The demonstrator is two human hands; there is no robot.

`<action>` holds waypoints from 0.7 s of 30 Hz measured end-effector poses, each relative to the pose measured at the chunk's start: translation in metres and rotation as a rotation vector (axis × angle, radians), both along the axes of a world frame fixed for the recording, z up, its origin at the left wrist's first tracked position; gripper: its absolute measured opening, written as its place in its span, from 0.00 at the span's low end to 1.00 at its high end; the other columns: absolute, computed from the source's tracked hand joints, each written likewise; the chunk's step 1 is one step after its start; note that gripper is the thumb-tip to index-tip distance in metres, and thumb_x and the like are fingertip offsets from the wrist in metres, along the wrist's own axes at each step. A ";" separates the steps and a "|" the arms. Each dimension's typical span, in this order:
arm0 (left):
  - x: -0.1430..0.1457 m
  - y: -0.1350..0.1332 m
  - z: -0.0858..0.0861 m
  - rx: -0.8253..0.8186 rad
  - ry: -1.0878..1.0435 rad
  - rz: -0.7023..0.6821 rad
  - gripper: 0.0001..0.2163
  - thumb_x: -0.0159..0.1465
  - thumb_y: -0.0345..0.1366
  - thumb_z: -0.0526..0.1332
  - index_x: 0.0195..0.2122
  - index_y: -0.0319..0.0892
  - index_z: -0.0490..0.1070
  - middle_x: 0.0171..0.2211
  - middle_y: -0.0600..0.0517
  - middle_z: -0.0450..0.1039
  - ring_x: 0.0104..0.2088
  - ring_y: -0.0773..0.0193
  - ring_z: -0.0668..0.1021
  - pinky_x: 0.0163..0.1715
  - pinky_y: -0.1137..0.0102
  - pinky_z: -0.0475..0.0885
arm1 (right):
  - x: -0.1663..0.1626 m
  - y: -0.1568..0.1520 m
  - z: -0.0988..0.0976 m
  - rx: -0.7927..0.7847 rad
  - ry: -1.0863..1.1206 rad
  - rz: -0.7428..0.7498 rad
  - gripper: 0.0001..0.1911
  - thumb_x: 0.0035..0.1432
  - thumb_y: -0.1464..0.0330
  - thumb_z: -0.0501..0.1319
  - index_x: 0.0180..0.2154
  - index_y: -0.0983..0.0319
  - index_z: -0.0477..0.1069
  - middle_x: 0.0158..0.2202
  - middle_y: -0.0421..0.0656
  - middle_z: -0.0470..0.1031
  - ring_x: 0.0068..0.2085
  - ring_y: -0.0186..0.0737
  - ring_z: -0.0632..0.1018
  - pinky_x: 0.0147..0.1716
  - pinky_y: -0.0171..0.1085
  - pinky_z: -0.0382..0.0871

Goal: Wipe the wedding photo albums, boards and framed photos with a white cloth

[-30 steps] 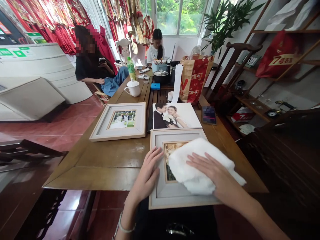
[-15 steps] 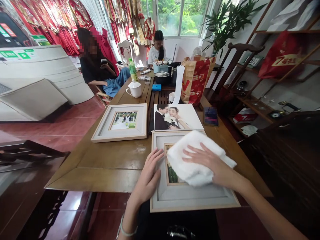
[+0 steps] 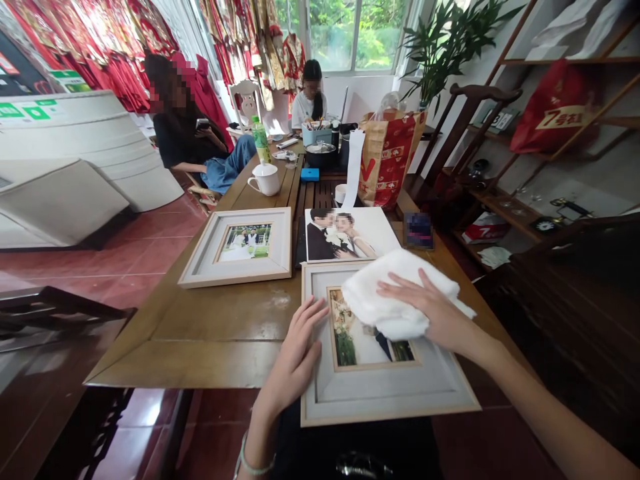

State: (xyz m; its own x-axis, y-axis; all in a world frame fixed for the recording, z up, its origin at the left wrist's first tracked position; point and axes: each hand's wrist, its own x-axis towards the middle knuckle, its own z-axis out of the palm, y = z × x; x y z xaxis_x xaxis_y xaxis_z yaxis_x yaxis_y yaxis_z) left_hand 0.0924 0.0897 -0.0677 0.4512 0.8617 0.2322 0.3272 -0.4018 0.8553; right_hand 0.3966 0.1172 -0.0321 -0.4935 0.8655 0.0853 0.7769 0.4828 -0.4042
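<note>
Wooden table: the whole setup sits on this (image 3: 220, 327), with 12 o'clock being straight away from the wearer.
Near picture frame: right at the wearer's edge (image 3: 390, 397), lying flat. Can't really call its longer side.
Second picture frame: also flat, off at 10 o'clock from the near one (image 3: 235, 270), nobody touching it.
White cloth: the relation that matters here imo. It's bunched over the upper right of the near frame, about 1 o'clock (image 3: 373, 303), long axis roughly 9 to 3, dipping a bit toward 4. Right hand is the nearer one, already on top.
Wedding portrait print: loose, just past the near frame around 11 to 12 (image 3: 345, 237); can't tell if the cloth touches it.
Right hand: palm down on the cloth (image 3: 436, 308), fingers fanned apart, not clenched, arm coming in from 4 o'clock.
Left hand: at 9 o'clock on the near frame (image 3: 303, 347), fingers straight and close together, tips on the left border, near the cloth but apart. Hasn't budged on the frame vs half a second ago.
Photo's lower right corner: 5 o'clock (image 3: 406, 351), bare now; cloth covered it in the previous shot, then slid toward 12.
</note>
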 end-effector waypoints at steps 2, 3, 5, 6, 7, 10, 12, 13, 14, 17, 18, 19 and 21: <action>0.000 0.000 0.000 -0.006 0.002 0.004 0.22 0.70 0.32 0.49 0.64 0.52 0.57 0.68 0.52 0.52 0.70 0.55 0.47 0.67 0.51 0.45 | -0.011 0.021 0.003 0.082 -0.034 -0.060 0.34 0.51 0.77 0.53 0.61 0.56 0.63 0.62 0.44 0.66 0.66 0.50 0.58 0.63 0.66 0.35; 0.000 0.000 -0.001 -0.005 0.002 0.004 0.22 0.70 0.32 0.49 0.64 0.52 0.57 0.68 0.52 0.52 0.70 0.55 0.47 0.67 0.52 0.45 | -0.016 0.029 0.004 0.124 -0.051 -0.098 0.35 0.50 0.77 0.54 0.61 0.58 0.62 0.62 0.45 0.65 0.67 0.51 0.57 0.63 0.66 0.36; 0.000 0.000 -0.001 0.001 0.004 0.003 0.22 0.70 0.32 0.48 0.64 0.52 0.57 0.68 0.52 0.52 0.70 0.55 0.47 0.67 0.52 0.45 | -0.024 0.039 0.003 0.173 -0.079 -0.156 0.35 0.50 0.77 0.56 0.61 0.62 0.61 0.63 0.48 0.63 0.67 0.52 0.55 0.64 0.64 0.38; 0.000 0.000 -0.001 0.004 0.003 0.005 0.22 0.70 0.32 0.48 0.65 0.52 0.56 0.68 0.52 0.52 0.70 0.55 0.47 0.67 0.51 0.45 | -0.027 0.041 0.002 0.178 -0.087 -0.171 0.35 0.49 0.77 0.56 0.61 0.64 0.62 0.63 0.48 0.63 0.67 0.52 0.54 0.64 0.63 0.39; 0.000 0.000 -0.001 0.006 0.001 0.008 0.22 0.70 0.32 0.48 0.65 0.52 0.56 0.68 0.52 0.52 0.70 0.55 0.47 0.67 0.51 0.45 | -0.029 0.041 0.002 0.175 -0.092 -0.177 0.35 0.49 0.77 0.56 0.61 0.64 0.62 0.63 0.49 0.63 0.67 0.52 0.55 0.64 0.62 0.41; 0.000 -0.001 -0.001 -0.007 -0.008 0.019 0.22 0.71 0.33 0.48 0.65 0.52 0.56 0.68 0.52 0.51 0.70 0.55 0.47 0.67 0.52 0.46 | -0.033 0.025 0.006 0.144 -0.105 -0.181 0.35 0.46 0.79 0.55 0.58 0.65 0.66 0.60 0.50 0.67 0.65 0.52 0.61 0.64 0.59 0.49; 0.001 -0.001 -0.001 -0.017 -0.015 0.026 0.21 0.71 0.33 0.48 0.65 0.53 0.56 0.68 0.52 0.51 0.70 0.55 0.48 0.67 0.52 0.46 | -0.033 0.002 0.010 0.082 -0.154 -0.187 0.38 0.41 0.81 0.55 0.58 0.65 0.67 0.60 0.50 0.68 0.64 0.54 0.63 0.62 0.57 0.56; 0.001 -0.001 -0.001 -0.021 -0.017 0.030 0.21 0.71 0.33 0.49 0.65 0.53 0.56 0.68 0.53 0.51 0.70 0.55 0.48 0.67 0.52 0.46 | -0.031 -0.013 0.012 0.035 -0.188 -0.188 0.41 0.38 0.82 0.54 0.58 0.64 0.67 0.60 0.50 0.67 0.64 0.56 0.63 0.61 0.57 0.59; 0.001 -0.001 -0.001 -0.022 -0.019 0.034 0.21 0.71 0.33 0.49 0.64 0.54 0.56 0.68 0.53 0.51 0.70 0.55 0.48 0.67 0.52 0.46 | -0.029 -0.029 0.014 -0.029 -0.226 -0.174 0.43 0.36 0.83 0.54 0.59 0.62 0.67 0.61 0.49 0.66 0.64 0.57 0.61 0.60 0.58 0.60; 0.001 -0.002 -0.001 -0.017 -0.018 0.036 0.21 0.71 0.32 0.48 0.64 0.54 0.56 0.68 0.53 0.52 0.69 0.56 0.48 0.67 0.52 0.46 | -0.010 -0.083 0.016 -0.186 -0.218 -0.099 0.41 0.42 0.80 0.55 0.60 0.54 0.65 0.63 0.42 0.64 0.64 0.57 0.61 0.59 0.58 0.62; 0.001 -0.001 -0.001 -0.015 -0.014 0.035 0.21 0.71 0.32 0.48 0.64 0.54 0.56 0.68 0.53 0.52 0.69 0.56 0.48 0.67 0.52 0.46 | -0.001 -0.100 0.015 -0.217 -0.185 -0.086 0.39 0.46 0.78 0.55 0.61 0.52 0.64 0.64 0.40 0.62 0.65 0.56 0.60 0.59 0.57 0.62; 0.001 -0.001 -0.001 -0.013 -0.008 0.035 0.22 0.71 0.31 0.48 0.64 0.54 0.56 0.68 0.53 0.52 0.69 0.56 0.48 0.67 0.52 0.46 | 0.009 -0.116 0.014 -0.252 -0.158 -0.084 0.36 0.51 0.75 0.56 0.62 0.50 0.61 0.65 0.38 0.60 0.65 0.56 0.59 0.60 0.57 0.61; 0.001 -0.001 -0.001 -0.008 0.006 0.034 0.22 0.71 0.31 0.47 0.64 0.53 0.56 0.68 0.53 0.52 0.69 0.56 0.48 0.67 0.52 0.46 | 0.028 -0.140 0.012 -0.323 -0.110 -0.096 0.30 0.58 0.68 0.57 0.62 0.44 0.61 0.64 0.35 0.61 0.64 0.55 0.61 0.59 0.56 0.63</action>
